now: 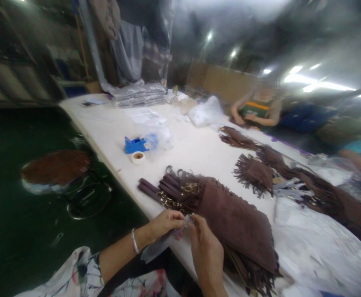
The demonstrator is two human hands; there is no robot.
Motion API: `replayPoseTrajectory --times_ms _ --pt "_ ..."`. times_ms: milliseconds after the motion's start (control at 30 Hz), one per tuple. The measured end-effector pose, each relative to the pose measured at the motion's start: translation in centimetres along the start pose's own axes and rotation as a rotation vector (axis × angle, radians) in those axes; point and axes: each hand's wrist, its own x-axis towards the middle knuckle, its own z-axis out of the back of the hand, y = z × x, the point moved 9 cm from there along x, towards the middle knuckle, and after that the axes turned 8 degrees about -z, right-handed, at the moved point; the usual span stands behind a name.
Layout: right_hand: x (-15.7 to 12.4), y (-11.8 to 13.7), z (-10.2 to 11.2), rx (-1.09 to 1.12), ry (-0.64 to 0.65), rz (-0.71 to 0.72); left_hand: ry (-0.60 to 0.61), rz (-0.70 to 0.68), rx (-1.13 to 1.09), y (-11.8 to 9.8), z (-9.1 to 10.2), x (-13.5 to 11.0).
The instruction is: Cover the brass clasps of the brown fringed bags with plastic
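Both hands are together at the near edge of a worktable, fingertips pinched on a piece of thin, translucent plastic film (157, 248). The left hand (167, 221), with a silver bangle (134, 241) at its wrist, and the right hand (207, 247) grip it between thumbs and fingers. The film is greyish and limp, crumpled and shiny where it is pinched; its looser part hangs beneath the left wrist, just off the table's edge. Its exact shape is too blurred to tell.

Just beyond the right hand lies a pile of brown fringed bags (234, 216). The top one has a broad, matt, suede-like flap, with ragged fringe spilling over its near end. At its far-left end are bundled dark brown straps (151, 192) and gold-coloured chains (170, 201).

Farther out on the white table (186, 159) sit a roll of tape (138, 157) and a blue tape dispenser (134, 145). To the right are a smaller fringed brown bag (257, 173) and a heap of white plastic (322, 251). Plastic-wrapped packages (140, 95) are stacked at the far end. Across the table is a co-worker in a green apron (254, 111); left of the table stands a round stool (57, 167).
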Motion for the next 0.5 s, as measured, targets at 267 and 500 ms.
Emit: replayPoseTrajectory --times_ms 267,500 --pt "0.8 0.8 -1.1 -0.068 0.093 0.078 -0.017 -0.008 0.025 -0.2 -0.1 -0.4" --pt "1.7 0.6 -0.5 -0.167 0.156 0.03 0.022 -0.014 0.041 -0.3 -0.7 -0.1"
